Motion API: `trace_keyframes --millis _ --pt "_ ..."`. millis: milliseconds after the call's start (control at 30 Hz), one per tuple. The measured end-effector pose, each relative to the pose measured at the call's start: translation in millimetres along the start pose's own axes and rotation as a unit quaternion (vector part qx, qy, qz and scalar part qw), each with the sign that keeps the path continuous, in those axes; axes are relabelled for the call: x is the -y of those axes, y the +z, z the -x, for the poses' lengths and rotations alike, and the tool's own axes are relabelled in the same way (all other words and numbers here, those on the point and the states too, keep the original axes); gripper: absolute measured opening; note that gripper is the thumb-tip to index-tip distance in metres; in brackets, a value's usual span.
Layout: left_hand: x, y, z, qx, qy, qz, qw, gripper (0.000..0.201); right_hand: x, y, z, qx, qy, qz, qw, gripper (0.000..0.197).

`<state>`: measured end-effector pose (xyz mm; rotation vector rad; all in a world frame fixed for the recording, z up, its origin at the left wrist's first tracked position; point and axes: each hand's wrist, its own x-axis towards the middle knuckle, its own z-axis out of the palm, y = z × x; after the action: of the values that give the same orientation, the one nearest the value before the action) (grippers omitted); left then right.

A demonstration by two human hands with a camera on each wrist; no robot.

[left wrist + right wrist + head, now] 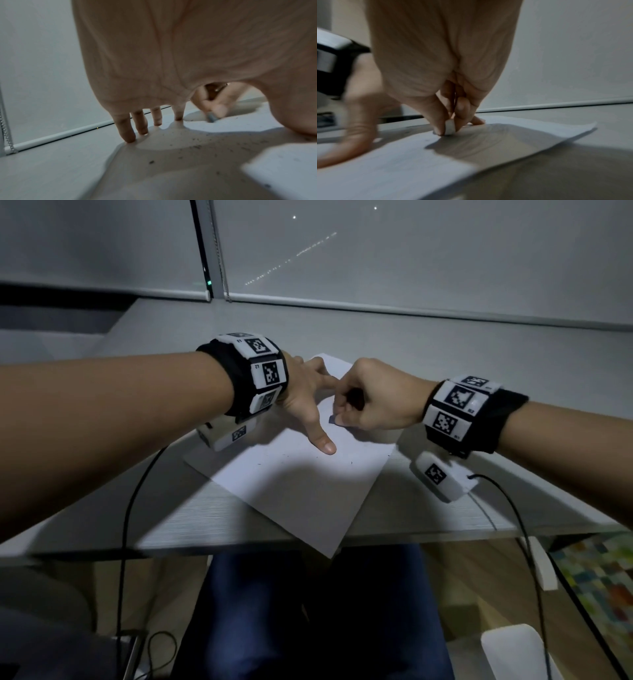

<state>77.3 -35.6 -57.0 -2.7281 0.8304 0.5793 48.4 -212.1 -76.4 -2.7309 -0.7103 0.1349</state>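
You have the small eraser [450,127] pinched in your right hand [373,398], thumb on one side and the fingers [462,108] curled tight against the other. Its lower end is set on the sheet of paper [301,491], towards the sheet's far half. The sheet lies flat and skewed on the worktop [445,354], its near corner hanging past the front edge. Your left hand [305,395] is spread wide just beside the eraser, fingertips [128,136] and thumb planted on the paper, holding nothing. Judge the paper as light, thin and limp. It will likely slide on the smooth worktop and buckle or crease if you rub towards an unpinned stretch. So press it down from above, close to the rubbing spot, rather than gripping it by an edge, and stroke away from the pinning fingers. The eraser looks small, light and slightly yielding, with enough grip not to slip. Hold it low, near the working end, as you do now, so it does not bend or roll out of the pinch. Dark specks [195,146] lie scattered over the sheet; they look loose, so brush them off lightly, since pressing could smear them.
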Motion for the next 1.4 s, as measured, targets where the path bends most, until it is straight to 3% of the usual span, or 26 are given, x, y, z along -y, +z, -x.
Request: trace_keyframes --millis 200,400,600,800,1033,1267,1400 --pt "-4 -3 1 0.021 0.003 -0.017 1.0 0.136 -17 -3 -14 -0.069 0.054 0.032 0.996 0.011" --pt "-7 -3 -1 0.025 0.008 -0.027 0.999 0.144 0 -3 12 0.017 0.006 -0.005 1.0 0.01" --pt "-8 -4 0 0.028 0.005 -0.019 0.999 0.144 -18 -6 -6 -0.059 0.051 0.026 0.997 0.012" --pt "-6 -3 -1 0.025 -0.001 -0.018 1.0 0.149 0 -3 22 0.024 0.001 0.0 1.0 0.009" --pt "-10 -6 1 0.03 -0.001 -0.022 0.999 0.15 -10 -7 2 -0.032 0.04 0.035 0.998 0.011" --pt "-5 -5 -5 0.023 -0.005 -0.012 1.0 0.151 6 -6 32 0.04 -0.015 0.002 0.999 0.008" --pt "6 -11 -5 0.033 -0.003 0.068 0.997 0.133 -17 -20 14 -0.096 0.055 -0.018 0.994 0.007"
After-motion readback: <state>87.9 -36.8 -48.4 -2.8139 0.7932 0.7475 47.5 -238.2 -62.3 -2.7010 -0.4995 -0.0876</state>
